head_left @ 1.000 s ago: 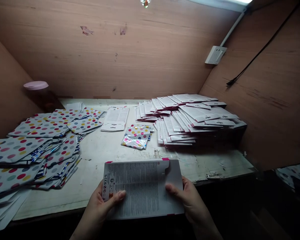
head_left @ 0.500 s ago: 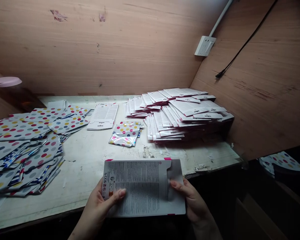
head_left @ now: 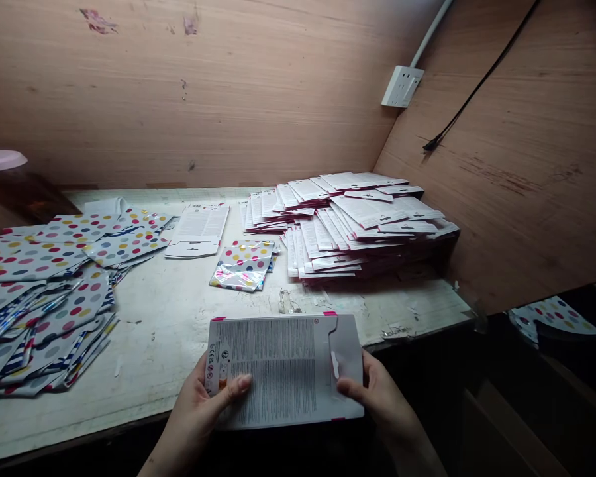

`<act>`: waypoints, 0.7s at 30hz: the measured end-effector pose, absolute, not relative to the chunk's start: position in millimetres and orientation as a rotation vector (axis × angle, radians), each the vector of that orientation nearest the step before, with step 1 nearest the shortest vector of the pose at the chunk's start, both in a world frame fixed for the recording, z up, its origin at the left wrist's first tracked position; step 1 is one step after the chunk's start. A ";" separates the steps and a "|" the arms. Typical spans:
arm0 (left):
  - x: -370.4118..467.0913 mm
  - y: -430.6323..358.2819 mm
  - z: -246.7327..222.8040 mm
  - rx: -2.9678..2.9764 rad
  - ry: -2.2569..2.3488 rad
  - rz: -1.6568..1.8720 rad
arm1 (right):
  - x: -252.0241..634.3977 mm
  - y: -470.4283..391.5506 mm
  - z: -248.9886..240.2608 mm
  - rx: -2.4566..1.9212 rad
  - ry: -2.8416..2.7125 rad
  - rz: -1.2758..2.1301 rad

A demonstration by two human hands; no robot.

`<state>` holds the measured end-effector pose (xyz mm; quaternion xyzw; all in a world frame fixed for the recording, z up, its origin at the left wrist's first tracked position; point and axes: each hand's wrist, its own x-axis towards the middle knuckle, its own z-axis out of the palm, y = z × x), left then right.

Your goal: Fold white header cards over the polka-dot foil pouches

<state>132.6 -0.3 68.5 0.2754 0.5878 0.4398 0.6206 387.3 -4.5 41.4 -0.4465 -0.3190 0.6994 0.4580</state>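
The person's left hand (head_left: 203,394) and right hand (head_left: 380,397) are closed on opposite ends of a printed white packet (head_left: 278,371), thumbs on its upper face, before the near edge of the bench (head_left: 159,351); the right thumb rests just beside its hang slot (head_left: 334,364); beyond, polka-dot pouches (head_left: 79,308) heap at left; a small shiny dotted packet (head_left: 243,265) lies mid-bench; white packets (head_left: 367,215) pile at right; a wall socket (head_left: 402,86) sits behind.
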 end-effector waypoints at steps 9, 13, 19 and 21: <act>145.0 -8.7 73.8 0.598 1.384 1.076 | 380.1 -8.5 24.8 -1.445 -1.220 0.598; 152.1 -9.8 78.4 0.595 1.373 1.085 | 375.9 -11.9 18.7 -1.447 -1.576 -0.162; 160.0 -12.6 82.6 0.591 1.381 1.120 | 369.9 -10.8 24.3 -1.450 -1.659 0.013; 161.2 -13.0 82.4 0.605 1.398 1.144 | 372.4 -10.8 30.7 -1.465 -1.606 0.277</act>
